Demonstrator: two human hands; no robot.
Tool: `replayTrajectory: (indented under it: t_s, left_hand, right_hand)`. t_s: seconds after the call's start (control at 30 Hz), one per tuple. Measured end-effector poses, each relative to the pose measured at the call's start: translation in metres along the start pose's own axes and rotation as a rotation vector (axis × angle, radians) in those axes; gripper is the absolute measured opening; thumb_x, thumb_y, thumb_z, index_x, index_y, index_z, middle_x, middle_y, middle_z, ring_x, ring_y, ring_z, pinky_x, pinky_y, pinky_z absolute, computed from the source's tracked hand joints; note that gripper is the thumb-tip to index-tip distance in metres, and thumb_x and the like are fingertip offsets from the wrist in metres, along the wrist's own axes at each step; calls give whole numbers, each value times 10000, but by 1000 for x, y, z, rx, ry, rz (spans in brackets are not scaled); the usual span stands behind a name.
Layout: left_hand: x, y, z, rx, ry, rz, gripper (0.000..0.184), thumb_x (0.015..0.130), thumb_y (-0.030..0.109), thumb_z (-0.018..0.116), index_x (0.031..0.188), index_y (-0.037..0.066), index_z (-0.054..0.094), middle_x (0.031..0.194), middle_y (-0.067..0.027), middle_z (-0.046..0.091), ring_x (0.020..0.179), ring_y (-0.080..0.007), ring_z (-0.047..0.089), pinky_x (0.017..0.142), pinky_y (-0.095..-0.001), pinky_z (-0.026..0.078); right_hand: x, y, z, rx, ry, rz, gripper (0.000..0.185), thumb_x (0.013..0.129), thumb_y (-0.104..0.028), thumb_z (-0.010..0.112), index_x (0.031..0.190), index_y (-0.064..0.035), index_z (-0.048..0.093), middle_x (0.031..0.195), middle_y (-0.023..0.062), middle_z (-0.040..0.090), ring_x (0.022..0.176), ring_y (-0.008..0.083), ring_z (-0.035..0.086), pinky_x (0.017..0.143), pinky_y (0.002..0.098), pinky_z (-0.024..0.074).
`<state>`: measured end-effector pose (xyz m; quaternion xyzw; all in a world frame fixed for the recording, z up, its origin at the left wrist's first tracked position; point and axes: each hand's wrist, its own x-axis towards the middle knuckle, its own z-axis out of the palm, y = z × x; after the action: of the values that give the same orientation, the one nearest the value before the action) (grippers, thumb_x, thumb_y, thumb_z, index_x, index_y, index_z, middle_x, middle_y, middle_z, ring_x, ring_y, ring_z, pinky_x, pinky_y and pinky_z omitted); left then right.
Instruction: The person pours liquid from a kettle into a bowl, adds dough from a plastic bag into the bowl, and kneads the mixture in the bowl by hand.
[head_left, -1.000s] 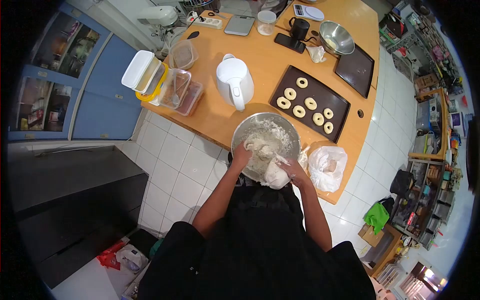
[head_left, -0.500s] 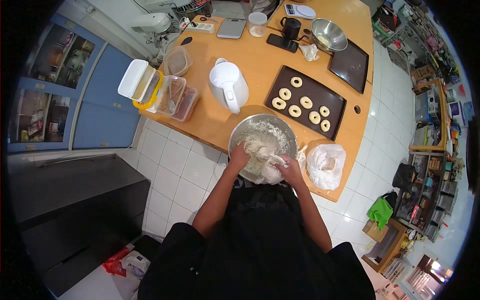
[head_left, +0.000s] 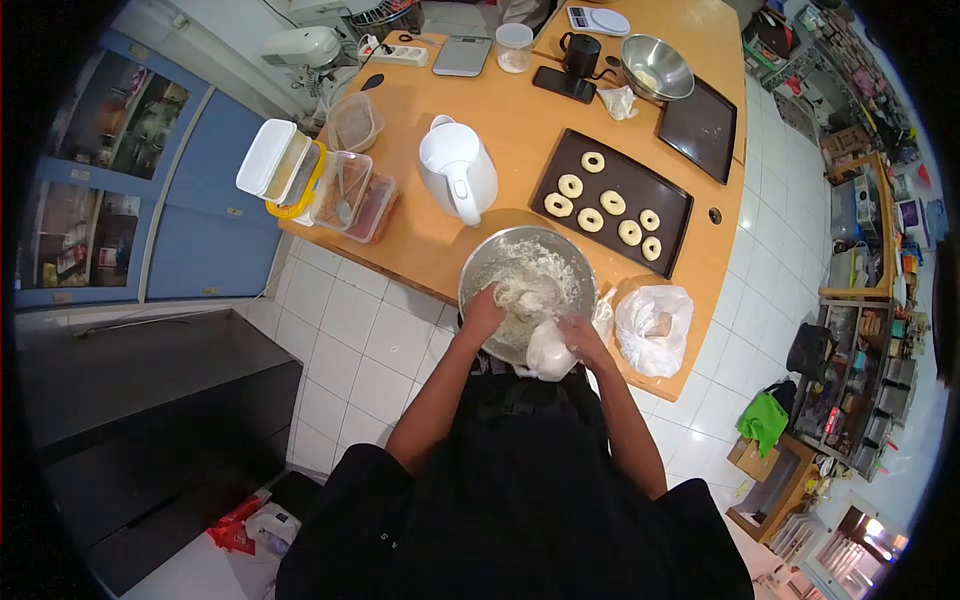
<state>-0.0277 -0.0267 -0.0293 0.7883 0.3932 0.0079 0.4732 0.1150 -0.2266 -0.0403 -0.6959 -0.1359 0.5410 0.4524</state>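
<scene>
A steel mixing bowl (head_left: 466,268) stands at the table's front edge, close to my body. Pale floury dough (head_left: 535,290) lies inside it, with smears of flour up the wall. My left hand (head_left: 483,316) reaches over the bowl's left rim, and its fingertips are hidden at the mixture. On the right side of the bowl, my right hand (head_left: 584,342) grips a white plastic bag (head_left: 550,352) that bulges with pale contents. The bag hangs over the near rim, its lower end outside the bowl.
A dark baking tray (head_left: 655,190) carries several dough rings. A white electric kettle (head_left: 457,170) stands behind the bowl. Plastic containers (head_left: 345,195) crowd the left edge. Another white bag (head_left: 653,330) sits at the right corner. Farther back are a kitchen scale (head_left: 462,56) and a second bowl (head_left: 658,68).
The white bag has shifted down toward my body and looks rounder. My right hand has moved slightly down and right with it. My left hand stays at the bowl's left side.
</scene>
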Motion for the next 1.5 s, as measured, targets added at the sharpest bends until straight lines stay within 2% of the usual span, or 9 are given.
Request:
replayTrajectory:
  t_s: [0.13,0.23,0.33,0.53,0.77,1.03,1.2,1.3,1.5]
  left_hand:
    - [-4,5,-1,-23,-5,-51,524,677,62,615,1197,15,562,1079,-254,627,1053,-407,578,916,-443,458]
    - [-7,8,-3,-52,2,-4,521,676,54,608,1195,16,564,1072,-250,632,1045,-408,583,913,-436,462]
    - [-8,6,-8,-93,-36,-1,532,684,44,597,1215,36,560,1071,-249,636,1034,-401,595,903,-428,472]
    - [-2,-8,2,-13,-19,9,533,695,42,591,1226,51,558,1059,-239,647,1025,-385,611,892,-415,480]
    - [9,-15,5,-80,-42,69,518,675,54,609,1190,20,569,1014,-247,651,995,-410,610,868,-436,482]
    - [22,-30,13,-36,-63,157,515,692,63,621,1201,8,563,1006,-259,649,992,-407,614,872,-425,485]
    - [10,-1,1,27,-132,46,507,698,69,623,1199,19,569,1031,-253,646,1005,-404,610,879,-421,485]
    - [15,-22,15,3,-117,84,496,698,71,622,1190,22,574,1034,-248,647,1001,-396,614,875,-419,484]
    - [11,-20,15,-61,-119,119,500,700,82,629,1193,23,569,1034,-238,649,997,-384,618,873,-409,480]
  right_hand:
    - [7,0,5,-31,16,23,396,935,-329,549,936,48,666,710,75,629,661,140,500,615,360,416]
    - [3,-8,-1,-130,-105,59,356,954,-270,574,1047,66,646,907,27,639,790,88,528,690,276,458]
    - [0,-12,7,-174,-35,-157,339,946,-253,574,1050,62,645,871,36,647,773,104,538,703,289,463]
    - [-20,-50,8,-284,-33,-102,263,889,-178,631,1064,18,647,902,45,655,812,120,555,740,298,466]
    - [-52,-54,19,-141,228,-471,290,831,-70,666,1111,1,634,1037,122,684,943,165,632,843,298,482]
    - [-76,-36,-7,-26,440,-543,328,772,14,612,1098,33,638,1073,168,669,1017,244,636,903,315,471]
    - [-70,-44,-15,-9,421,-479,310,813,-47,642,1107,44,604,1069,177,662,984,214,638,859,322,487]
    - [-45,-36,-7,-124,376,-391,243,836,-69,673,1040,46,608,947,94,668,870,139,604,750,289,489]
    - [-1,-4,-3,-126,210,64,356,919,-293,631,906,62,632,743,45,622,635,120,547,581,313,466]
